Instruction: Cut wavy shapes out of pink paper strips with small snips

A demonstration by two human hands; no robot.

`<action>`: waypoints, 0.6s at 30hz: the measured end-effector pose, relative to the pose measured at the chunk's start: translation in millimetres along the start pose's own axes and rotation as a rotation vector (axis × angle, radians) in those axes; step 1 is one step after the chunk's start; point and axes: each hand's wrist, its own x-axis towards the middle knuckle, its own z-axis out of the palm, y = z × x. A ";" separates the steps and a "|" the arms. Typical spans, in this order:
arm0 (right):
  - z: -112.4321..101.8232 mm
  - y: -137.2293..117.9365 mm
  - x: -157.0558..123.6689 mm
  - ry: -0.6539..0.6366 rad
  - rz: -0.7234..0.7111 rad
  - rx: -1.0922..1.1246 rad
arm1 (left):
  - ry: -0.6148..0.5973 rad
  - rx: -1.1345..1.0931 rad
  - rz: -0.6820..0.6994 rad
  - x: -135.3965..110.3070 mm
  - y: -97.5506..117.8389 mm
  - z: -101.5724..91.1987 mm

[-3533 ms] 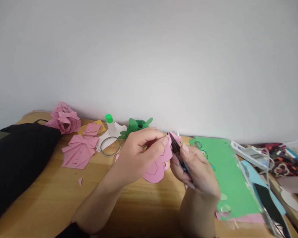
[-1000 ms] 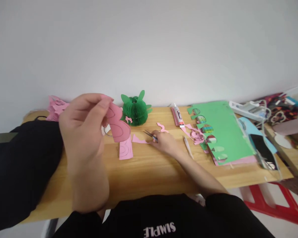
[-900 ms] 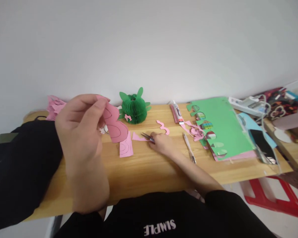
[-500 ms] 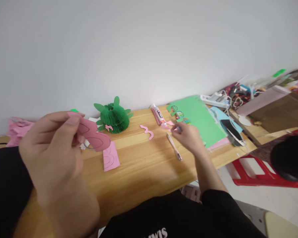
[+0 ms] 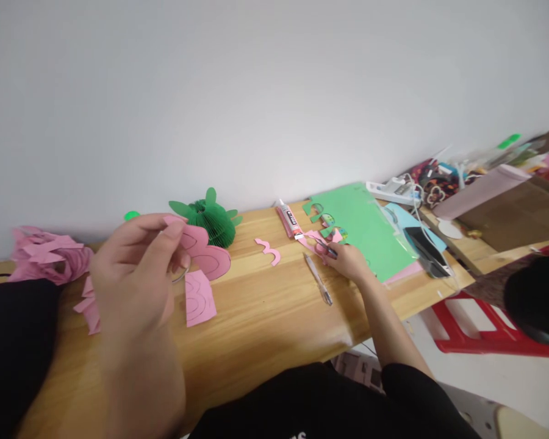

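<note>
On the left, my left hand (image 5: 139, 262) is raised over the table and pinches a pink paper cutout (image 5: 210, 261) with scalloped edges and drawn curved lines. My right hand (image 5: 348, 262) is low at the table, its fingers closed around a slim dark, metallic tool that looks like scissors (image 5: 330, 250); its far end is unclear among pink paper scraps (image 5: 312, 235). A pink paper rectangle (image 5: 200, 300) with drawn curves lies below the cutout. Between the hands lies a wavy pink strip (image 5: 269, 252). A pen (image 5: 318, 279) rests beside my right hand.
A green honeycomb paper ball (image 5: 213, 225) with leaf shapes stands near the wall. A glue tube (image 5: 289, 219) lies beside green sheets (image 5: 361, 225). Crumpled pink paper (image 5: 50, 253) is at left. A power strip (image 5: 393, 190), dark phone-like object (image 5: 425, 250) and red stool (image 5: 485, 329) are right.
My left hand has moved right with the pink cutout, uncovering more pink paper at left. My right hand has shifted slightly, and the dark tool in its fingers shows more clearly.
</note>
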 end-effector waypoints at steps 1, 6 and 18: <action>-1.1 -1.2 -0.6 -0.033 -0.004 -0.009 | 0.008 0.005 -0.008 -0.1 -0.2 0.3; -11.2 -8.0 -5.3 -0.088 -0.013 -0.024 | 0.014 0.021 -0.040 -1.2 -1.6 1.0; -35.5 -6.5 7.0 0.035 0.176 0.072 | -0.011 0.033 -0.104 -3.8 -2.1 5.3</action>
